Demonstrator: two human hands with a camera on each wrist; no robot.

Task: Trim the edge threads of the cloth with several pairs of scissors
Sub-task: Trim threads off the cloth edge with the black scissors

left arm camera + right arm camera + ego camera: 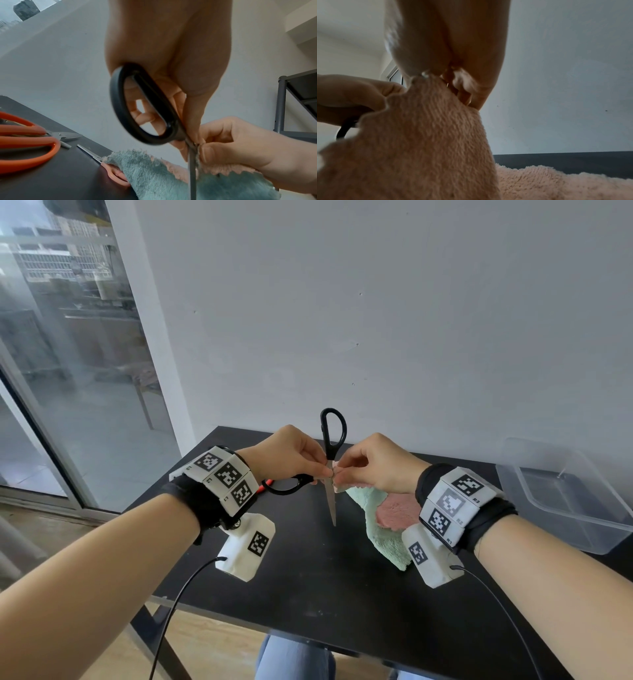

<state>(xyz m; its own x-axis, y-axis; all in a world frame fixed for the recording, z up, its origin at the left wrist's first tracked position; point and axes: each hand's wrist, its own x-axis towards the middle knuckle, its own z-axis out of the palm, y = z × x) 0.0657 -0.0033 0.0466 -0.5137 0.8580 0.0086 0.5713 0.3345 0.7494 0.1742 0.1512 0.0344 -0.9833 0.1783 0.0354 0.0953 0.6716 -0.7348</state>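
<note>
My left hand (323, 472) pinches black-handled scissors (329, 446) near their pivot and holds them above the table. One handle loop stands up, the other (120, 108) sticks out left under my palm, and a blade (331, 505) points down. Right beside the pivot, my right hand (339, 474) pinches a corner of the fluffy green and pink cloth (380, 518) against the blade. The rest of the cloth hangs down onto the black table (308, 577). The right wrist view is filled by the pink side of the cloth (428, 142).
Orange-handled scissors (25, 142) lie on the table at the left. Small pink-handled scissors (113, 174) lie partly under the cloth. A clear plastic box (565, 494) stands at the right of the table. A grey wall is close behind and a glass door is at the left.
</note>
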